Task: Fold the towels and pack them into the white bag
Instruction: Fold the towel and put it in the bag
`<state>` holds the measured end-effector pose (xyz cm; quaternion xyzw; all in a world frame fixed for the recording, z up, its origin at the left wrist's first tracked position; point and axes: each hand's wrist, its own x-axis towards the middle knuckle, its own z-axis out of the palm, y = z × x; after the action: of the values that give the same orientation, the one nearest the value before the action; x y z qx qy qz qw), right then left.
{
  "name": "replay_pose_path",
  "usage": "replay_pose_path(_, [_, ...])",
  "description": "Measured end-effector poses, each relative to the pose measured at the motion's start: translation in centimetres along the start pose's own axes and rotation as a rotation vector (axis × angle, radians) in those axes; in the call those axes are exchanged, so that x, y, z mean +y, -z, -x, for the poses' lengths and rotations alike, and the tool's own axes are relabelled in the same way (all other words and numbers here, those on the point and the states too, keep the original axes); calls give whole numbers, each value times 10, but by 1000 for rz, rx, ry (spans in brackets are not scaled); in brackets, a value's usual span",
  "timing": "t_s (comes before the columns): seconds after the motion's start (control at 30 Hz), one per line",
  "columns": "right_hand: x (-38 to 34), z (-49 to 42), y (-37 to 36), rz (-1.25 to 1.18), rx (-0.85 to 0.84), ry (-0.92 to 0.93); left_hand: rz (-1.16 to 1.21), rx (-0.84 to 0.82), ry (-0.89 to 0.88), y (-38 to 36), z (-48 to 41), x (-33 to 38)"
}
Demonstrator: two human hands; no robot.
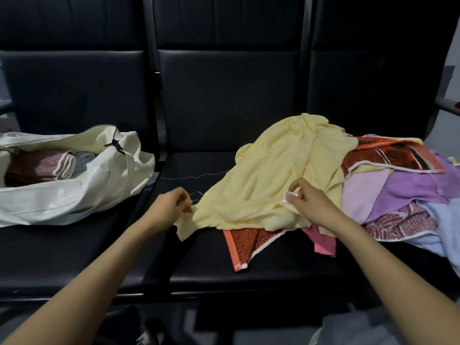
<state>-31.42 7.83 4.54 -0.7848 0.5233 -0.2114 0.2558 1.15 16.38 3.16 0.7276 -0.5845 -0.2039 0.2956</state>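
A pale yellow towel [268,170] lies crumpled over a pile of towels [388,185] on the middle and right seats. My left hand [171,207] pinches the yellow towel's near left corner. My right hand [308,200] pinches a small white label at the towel's near edge. The white bag [74,195] lies open on the left seat, with folded towels [49,165] in dark red, white and grey inside it.
The black padded bench [224,108] has three seats with tall backs. Orange-edged patterned, pink, purple and light blue towels hang over the front of the pile on the right. A loose white thread [194,177] trails across the middle seat. A metal armrest [448,105] shows at far right.
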Motion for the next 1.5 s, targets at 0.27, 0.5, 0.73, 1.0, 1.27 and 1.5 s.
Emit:
replay_pose_path(0.27, [2,-4,-7,305,-170,66,-308,-316,-119,-17,3,6])
replay_pose_path(0.5, [16,-9,9,484,-226,-60,-514,-334,-163,-2,-5,-5])
replay_pose_path(0.73, [14,-13,10,257,-82,-73,-70,-110,-57,18,-12,-9])
replay_pose_path(1.0, [2,-37,6,29,262,-246,470,300,182,-11,-45,10])
replay_pose_path(1.27, [12,-51,-12,167,130,-299,21,67,249,-60,-71,9])
replay_pose_path(1.5, [-7,-49,-14,-219,152,-261,107,-83,149,-57,-64,20])
